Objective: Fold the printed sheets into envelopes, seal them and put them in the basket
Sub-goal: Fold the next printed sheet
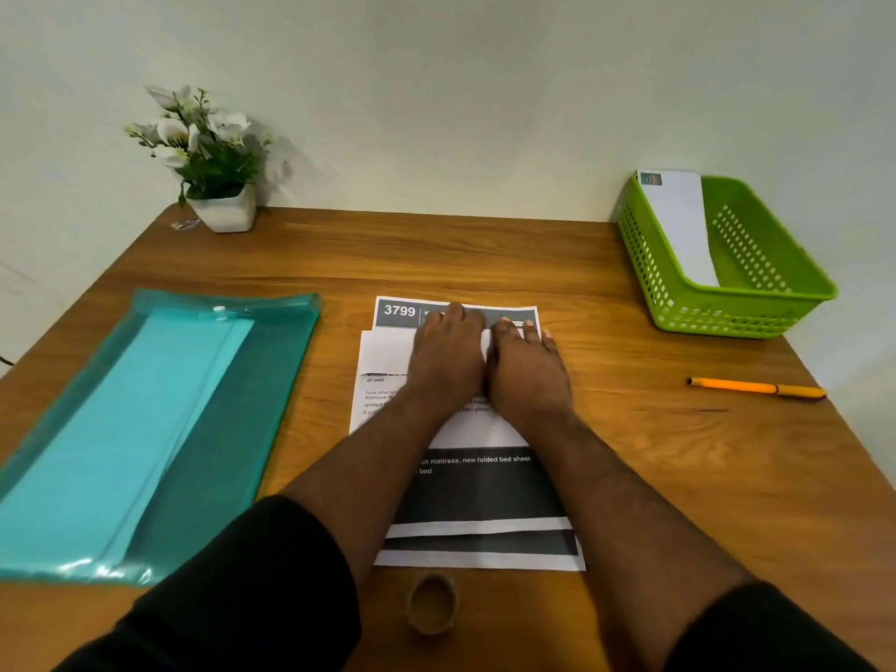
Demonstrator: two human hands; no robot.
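Both hands, the left hand (448,354) and the right hand (526,366), press flat with straight fingers, side by side, on the one printed sheet (472,497) at the table's middle, hiding much of its text. One envelope (681,225) leans in the single green basket (776,293) far right; one pen (759,388) lies right, one tape roll (433,603) near.

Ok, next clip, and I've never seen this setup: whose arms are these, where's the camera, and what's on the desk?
No machine here: a person wears one camera on the head, looking down at their own arms. The left hand and right hand lie side by side, pressing flat on a printed sheet on the wooden table. Nothing is gripped. Left lies a teal folder, behind it a potted plant. Right stands a green basket holding one envelope, with an orange pen nearby. A tape roll sits nearest the person.
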